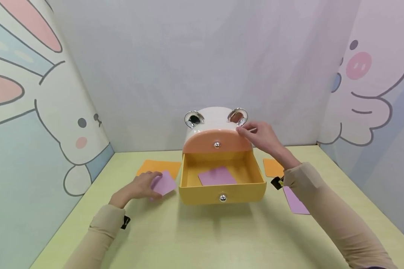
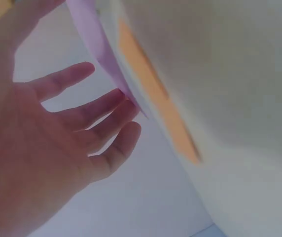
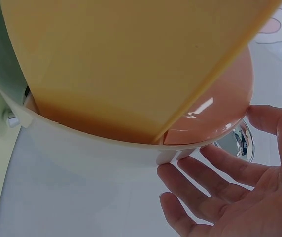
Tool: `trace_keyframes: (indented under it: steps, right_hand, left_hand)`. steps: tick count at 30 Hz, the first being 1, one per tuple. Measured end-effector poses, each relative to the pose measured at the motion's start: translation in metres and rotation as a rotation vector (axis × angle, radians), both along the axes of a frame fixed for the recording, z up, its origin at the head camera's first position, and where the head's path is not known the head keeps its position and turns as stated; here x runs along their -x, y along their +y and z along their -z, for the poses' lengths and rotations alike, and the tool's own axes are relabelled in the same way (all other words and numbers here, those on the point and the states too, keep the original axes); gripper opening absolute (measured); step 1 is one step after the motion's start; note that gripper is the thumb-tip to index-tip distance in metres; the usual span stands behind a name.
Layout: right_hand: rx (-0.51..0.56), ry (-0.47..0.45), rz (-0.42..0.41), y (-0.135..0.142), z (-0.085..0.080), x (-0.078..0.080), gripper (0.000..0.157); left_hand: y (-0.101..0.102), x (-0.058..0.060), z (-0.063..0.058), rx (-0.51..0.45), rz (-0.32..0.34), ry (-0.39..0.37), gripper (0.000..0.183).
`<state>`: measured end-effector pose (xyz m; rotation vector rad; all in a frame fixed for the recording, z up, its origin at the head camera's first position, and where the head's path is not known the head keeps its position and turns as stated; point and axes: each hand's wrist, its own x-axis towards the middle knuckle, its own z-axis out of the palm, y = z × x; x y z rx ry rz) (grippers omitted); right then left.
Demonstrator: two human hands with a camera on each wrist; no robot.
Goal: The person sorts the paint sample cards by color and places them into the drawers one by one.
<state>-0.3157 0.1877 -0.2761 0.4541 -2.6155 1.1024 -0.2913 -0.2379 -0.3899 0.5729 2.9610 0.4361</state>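
Observation:
In the head view, a small drawer box [image 1: 208,116] with a white top, silver ear-like rings and a peach upper drawer [image 1: 202,142] stands in the middle. Its yellow lower drawer [image 1: 202,195] is pulled out, with a purple sheet [image 1: 218,177] lying inside. My left hand [image 1: 139,187], left of the drawer, holds another purple sheet [image 1: 165,183] between thumb and fingertips, tilted off the table. My right hand [image 1: 262,137] grips the box's upper right edge. The right wrist view has the thumb at the front edge and the fingers [image 3: 200,197] along the white side.
An orange sheet [image 1: 165,166] lies behind the left hand. On the right are another orange sheet [image 1: 272,168] and a purple sheet [image 1: 294,201], partly hidden by the right arm. Walls with cartoon animals enclose the pale table [image 1: 202,239] on the left, right and back.

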Motion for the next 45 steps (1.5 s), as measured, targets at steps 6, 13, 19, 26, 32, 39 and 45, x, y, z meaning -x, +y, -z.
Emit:
trace_keyframes:
  steps: [6,13,19,26,32,39,45]
  right_hand:
    - [-0.004,-0.002,0.001,0.0,0.0,0.001,0.043]
    - [-0.009,-0.007,0.001,0.0,-0.001,0.002,0.044]
    - [-0.005,-0.017,0.004,0.001,-0.001,0.002,0.044]
    - [-0.005,-0.01,0.007,0.0,-0.001,0.001,0.043]
    - [0.004,-0.004,0.011,0.0,0.0,0.001,0.042]
    - [0.001,-0.009,0.011,-0.001,-0.002,0.0,0.043]
    - [-0.006,-0.01,0.012,-0.001,-0.004,0.0,0.044]
  left_hand:
    - [-0.005,-0.002,-0.034,-0.063,0.058,0.1,0.073]
    - [-0.004,-0.005,-0.072,-0.145,0.122,0.162,0.067]
    - [0.002,-0.013,-0.096,-0.177,0.175,0.184,0.063]
    - [0.017,-0.023,-0.117,-0.211,0.266,0.214,0.061]
    - [0.039,-0.028,-0.128,-0.2,0.333,0.23,0.062]
    - [0.057,-0.033,-0.135,-0.192,0.39,0.24,0.063]
    - [0.075,-0.033,-0.136,-0.164,0.438,0.268,0.061]
